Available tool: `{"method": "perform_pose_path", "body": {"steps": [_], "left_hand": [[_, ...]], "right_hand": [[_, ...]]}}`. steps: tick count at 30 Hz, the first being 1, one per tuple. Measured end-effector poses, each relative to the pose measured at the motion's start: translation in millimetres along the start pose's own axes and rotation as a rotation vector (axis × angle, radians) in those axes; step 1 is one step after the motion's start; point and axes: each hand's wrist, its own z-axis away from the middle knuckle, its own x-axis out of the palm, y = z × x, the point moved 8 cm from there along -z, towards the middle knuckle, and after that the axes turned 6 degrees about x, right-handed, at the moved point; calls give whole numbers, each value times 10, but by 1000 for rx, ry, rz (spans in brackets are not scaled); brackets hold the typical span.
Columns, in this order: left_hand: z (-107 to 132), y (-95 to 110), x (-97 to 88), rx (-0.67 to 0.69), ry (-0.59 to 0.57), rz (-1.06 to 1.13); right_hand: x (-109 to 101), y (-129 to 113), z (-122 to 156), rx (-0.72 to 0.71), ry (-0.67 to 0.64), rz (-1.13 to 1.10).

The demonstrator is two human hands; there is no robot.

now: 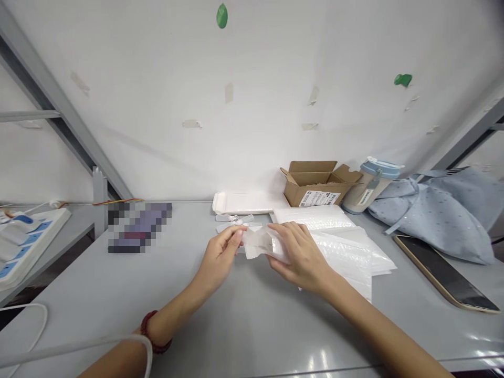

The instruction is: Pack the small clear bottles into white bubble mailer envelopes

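Observation:
Between my two hands is a small white translucent bubble bag (258,244), held just above the grey table (244,325). My left hand (217,257) pinches its left edge between thumb and fingertips. From the other side my right hand (300,256) is closed round the bag, fingers over its top and thumb beneath. What the bag contains, if anything, cannot be made out. Several flat white bubble bags (350,262) lie overlapping beside and behind my right hand. Just beyond my left hand are small clear plastic pieces (232,218), partly covered by the fingers.
Along the wall stand a white flat package (250,203), an open cardboard box (315,191) and a blue-lidded cup (370,189). A light blue cloth bag (433,215) and a phone (444,273) lie right. Left are a blurred-out item (139,228), a power strip (31,247) and a white cable (79,345).

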Motion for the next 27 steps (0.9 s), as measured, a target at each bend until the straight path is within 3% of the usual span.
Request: {"method": "perform_pose_path", "body": {"steps": [6,14,27], "left_hand": [[21,-49,87,-135,-73,116],[173,-38,459,-323,-444,619],[147,20,395,-239,-357,651]], "right_hand": [[-19,-26,4,-6,-1,-7],[-68,-73,-8,-50,31,-59],[-155,-143,-15,-78,12,-129]]}}
